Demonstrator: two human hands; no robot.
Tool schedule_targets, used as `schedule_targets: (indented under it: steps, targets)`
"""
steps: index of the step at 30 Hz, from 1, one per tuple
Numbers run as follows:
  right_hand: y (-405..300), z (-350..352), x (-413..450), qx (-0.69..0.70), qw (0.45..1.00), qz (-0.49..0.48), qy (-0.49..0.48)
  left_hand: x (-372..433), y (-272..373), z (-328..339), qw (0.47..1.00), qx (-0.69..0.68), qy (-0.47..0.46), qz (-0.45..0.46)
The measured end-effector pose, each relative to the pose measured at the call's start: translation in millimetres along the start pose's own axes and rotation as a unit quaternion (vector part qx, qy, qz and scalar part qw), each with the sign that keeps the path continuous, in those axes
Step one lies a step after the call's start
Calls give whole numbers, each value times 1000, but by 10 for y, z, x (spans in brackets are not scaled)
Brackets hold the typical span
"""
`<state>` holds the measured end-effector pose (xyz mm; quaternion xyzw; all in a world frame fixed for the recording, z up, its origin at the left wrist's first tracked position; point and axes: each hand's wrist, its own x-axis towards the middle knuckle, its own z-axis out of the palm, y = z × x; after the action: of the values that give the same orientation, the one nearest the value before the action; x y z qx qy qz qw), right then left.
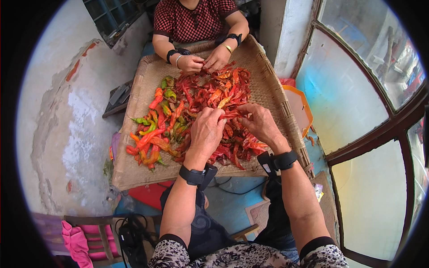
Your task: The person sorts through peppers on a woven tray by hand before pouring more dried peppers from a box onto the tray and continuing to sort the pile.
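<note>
A large woven tray (pixel 124 167) holds a heap of red chili peppers (pixel 234 154), many of them wrinkled. Both my hands are over the heap's middle with a red chili pepper (pixel 231 115) stretched between them. My left hand (pixel 208 129) pinches its left end; my right hand (pixel 259 122) has fingers and thumb at its right end. A yellowish pepper (pixel 223 102) lies just beyond my left fingertips. Smoother red, orange and green peppers (pixel 152 140) lie to the left in the tray. Black bands are on both my wrists.
Across the tray a person in a dotted top works at the heap's far edge with both hands (pixel 204 63). A worn wall (pixel 77 117) stands left, a framed glass window (pixel 348 77) right. A wooden chair with pink cloth (pixel 75 243) is at lower left.
</note>
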<state>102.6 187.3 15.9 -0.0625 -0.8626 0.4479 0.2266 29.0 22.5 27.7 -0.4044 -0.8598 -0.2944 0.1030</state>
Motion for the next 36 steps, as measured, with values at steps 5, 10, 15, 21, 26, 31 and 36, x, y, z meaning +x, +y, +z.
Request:
schedule_targets:
  steps: [5, 10, 15, 21, 26, 31, 36]
  targets:
    - [-102, 82, -35, -176, 984, -2, -35, -37, -45, -71, 999, -27, 0, -19]
    - [247, 25, 73, -50, 994, 87, 43, 28, -8, -246, 994, -63, 17, -86]
    - [306, -272, 130, 538, 800, 211, 161, 9, -60, -213, 992, -74, 27, -96]
    - [289, -354, 125, 652, 633, 245, 337, 22, 12, -9, 981, -177, 43, -63]
    - [139, -194, 0, 419, 863, 283, -4, 107, 171, 120, 991, -118, 9, -66]
    - [35, -111, -30, 409, 886, 217, 14, 115, 340, 259, 996, -83, -31, -16]
    - [189, -356, 37, 487, 846, 202, 74, 103, 385, 335, 991, -128, -45, 16]
